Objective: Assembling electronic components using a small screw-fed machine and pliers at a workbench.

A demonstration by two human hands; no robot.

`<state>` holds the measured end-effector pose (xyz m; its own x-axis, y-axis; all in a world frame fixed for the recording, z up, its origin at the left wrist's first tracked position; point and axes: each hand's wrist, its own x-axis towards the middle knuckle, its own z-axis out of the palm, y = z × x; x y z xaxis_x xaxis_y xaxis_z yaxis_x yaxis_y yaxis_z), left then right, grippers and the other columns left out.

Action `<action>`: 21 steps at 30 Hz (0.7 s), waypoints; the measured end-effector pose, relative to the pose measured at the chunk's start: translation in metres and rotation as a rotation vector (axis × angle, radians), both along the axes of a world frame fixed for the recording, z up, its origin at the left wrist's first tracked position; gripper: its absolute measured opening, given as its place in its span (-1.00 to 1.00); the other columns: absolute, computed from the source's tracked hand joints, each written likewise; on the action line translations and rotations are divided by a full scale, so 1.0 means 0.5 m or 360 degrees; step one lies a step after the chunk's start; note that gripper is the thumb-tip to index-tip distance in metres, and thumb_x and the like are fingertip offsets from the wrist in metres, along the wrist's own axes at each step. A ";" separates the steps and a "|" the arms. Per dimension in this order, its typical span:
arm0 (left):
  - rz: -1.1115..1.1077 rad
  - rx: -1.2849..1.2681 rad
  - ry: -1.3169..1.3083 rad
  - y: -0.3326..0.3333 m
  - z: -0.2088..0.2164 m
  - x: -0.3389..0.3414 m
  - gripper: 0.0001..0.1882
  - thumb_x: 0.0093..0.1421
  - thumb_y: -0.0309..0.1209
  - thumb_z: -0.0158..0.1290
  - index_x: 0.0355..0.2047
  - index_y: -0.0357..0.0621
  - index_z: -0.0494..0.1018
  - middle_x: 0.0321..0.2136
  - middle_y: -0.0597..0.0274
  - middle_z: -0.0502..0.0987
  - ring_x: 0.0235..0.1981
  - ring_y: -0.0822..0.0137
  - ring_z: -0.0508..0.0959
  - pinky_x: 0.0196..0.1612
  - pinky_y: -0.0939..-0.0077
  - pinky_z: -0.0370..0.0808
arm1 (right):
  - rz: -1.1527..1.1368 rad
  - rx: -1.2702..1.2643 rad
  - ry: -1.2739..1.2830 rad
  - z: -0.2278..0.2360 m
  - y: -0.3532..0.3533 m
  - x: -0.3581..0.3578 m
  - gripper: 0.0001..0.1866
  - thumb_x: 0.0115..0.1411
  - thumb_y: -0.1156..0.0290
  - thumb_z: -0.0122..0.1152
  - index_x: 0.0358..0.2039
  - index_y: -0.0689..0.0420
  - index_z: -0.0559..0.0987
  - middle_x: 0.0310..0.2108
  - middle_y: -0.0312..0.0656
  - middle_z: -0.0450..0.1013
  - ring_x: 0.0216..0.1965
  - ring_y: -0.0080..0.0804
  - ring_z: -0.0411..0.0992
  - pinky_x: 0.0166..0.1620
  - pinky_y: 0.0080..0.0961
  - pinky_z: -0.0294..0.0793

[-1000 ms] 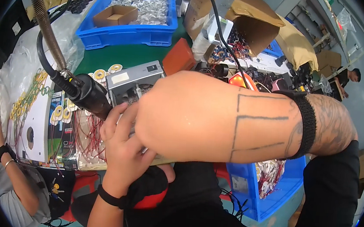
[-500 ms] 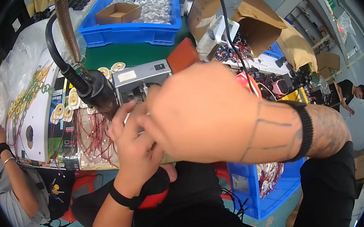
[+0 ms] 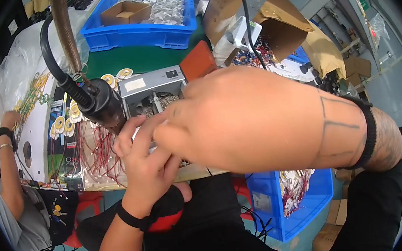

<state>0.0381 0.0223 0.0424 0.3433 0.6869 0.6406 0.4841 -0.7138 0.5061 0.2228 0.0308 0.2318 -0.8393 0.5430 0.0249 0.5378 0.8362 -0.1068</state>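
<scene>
My left hand (image 3: 151, 169) is closed beside a black cylindrical tool head (image 3: 108, 104) on a hose, its fingers bent round something pale that I cannot make out. Over the front of a grey metal box (image 3: 139, 85) reaches my right hand (image 3: 240, 117). Its fingers are curled together close to the left hand, and what they pinch is hidden. Inside the box, many small brownish metal pieces (image 3: 168, 100) show behind the fingers. White-and-yellow round discs (image 3: 74, 112) with red wires (image 3: 97, 149) lie left of the tool on the bench.
A blue crate (image 3: 139, 35) of white parts, with a small cardboard box (image 3: 125, 14), stands at the back. Below right is another blue crate (image 3: 258, 198) of wired discs. At far left a co-worker's hand (image 3: 10, 119) is near green-and-yellow parts (image 3: 31, 102). A cardboard carton (image 3: 281, 24) stands behind.
My right hand and forearm have shifted right, uncovering more of the box's inside. My left hand stays near the tool. The co-worker's hand has risen. The whole view has moved slightly.
</scene>
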 end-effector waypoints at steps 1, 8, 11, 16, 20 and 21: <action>0.0023 0.0031 -0.0005 0.001 -0.003 -0.001 -0.83 0.00 -0.27 0.49 -0.37 0.16 0.75 0.23 0.31 0.61 0.29 -0.07 0.41 0.27 0.02 0.22 | -0.0213 -0.0023 -0.0411 0.021 -0.009 0.000 -0.74 0.10 0.27 0.41 -0.36 0.22 0.63 -0.58 -0.10 0.54 -0.50 -0.09 0.62 -0.47 -0.23 0.61; -0.0002 0.0084 0.0065 -0.001 0.010 -0.004 -0.77 0.00 -0.25 0.51 -0.31 0.13 0.77 0.22 0.26 0.61 0.29 -0.07 0.41 0.28 0.02 0.23 | 0.0051 0.0027 0.0159 0.001 -0.003 0.018 -0.72 0.22 0.29 0.40 -0.35 0.28 0.61 -0.55 -0.08 0.57 -0.46 0.00 0.65 -0.41 -0.18 0.63; -0.0109 0.0071 0.0054 0.005 0.009 -0.025 -0.77 0.03 -0.28 0.48 -0.27 0.08 0.76 0.25 0.23 0.59 0.28 -0.07 0.42 0.29 0.01 0.24 | -0.0264 -0.0142 -0.0159 0.002 -0.023 0.009 -0.78 0.19 0.36 0.39 -0.31 0.28 0.65 -0.53 -0.03 0.59 -0.44 0.04 0.66 -0.38 -0.15 0.65; -0.0263 0.0010 0.0225 0.011 0.028 -0.052 -0.77 0.18 -0.40 0.33 -0.14 -0.06 0.71 0.24 0.12 0.58 0.30 -0.11 0.43 0.31 0.01 0.26 | -0.0245 0.0036 -0.0606 0.033 -0.031 -0.002 -0.76 0.25 0.36 0.36 -0.18 0.27 0.63 -0.44 0.02 0.61 -0.34 0.05 0.67 -0.30 -0.12 0.67; -0.0294 0.0020 0.0252 0.015 0.020 -0.053 -0.77 0.21 -0.42 0.29 -0.10 -0.11 0.68 0.23 0.06 0.56 0.31 -0.15 0.42 0.35 -0.03 0.24 | -0.0176 0.0110 0.0055 -0.038 -0.022 0.017 -0.71 0.10 0.39 0.45 -0.21 0.27 0.65 -0.47 0.00 0.61 -0.38 0.06 0.67 -0.32 -0.12 0.67; -0.0289 0.0027 0.0256 0.013 0.023 -0.057 -0.77 0.21 -0.42 0.29 -0.10 -0.11 0.68 0.23 0.06 0.56 0.31 -0.15 0.42 0.35 -0.03 0.24 | -0.0318 0.0125 -0.0290 -0.037 -0.026 0.012 -0.67 0.04 0.40 0.48 -0.20 0.27 0.65 -0.42 0.00 0.62 -0.33 0.05 0.67 -0.27 -0.14 0.68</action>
<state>0.0098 0.0288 0.0539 0.5586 0.5943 0.5785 0.4203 -0.8042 0.4203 0.2286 0.0176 0.2135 -0.7102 0.7007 -0.0681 0.6975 0.7134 0.0676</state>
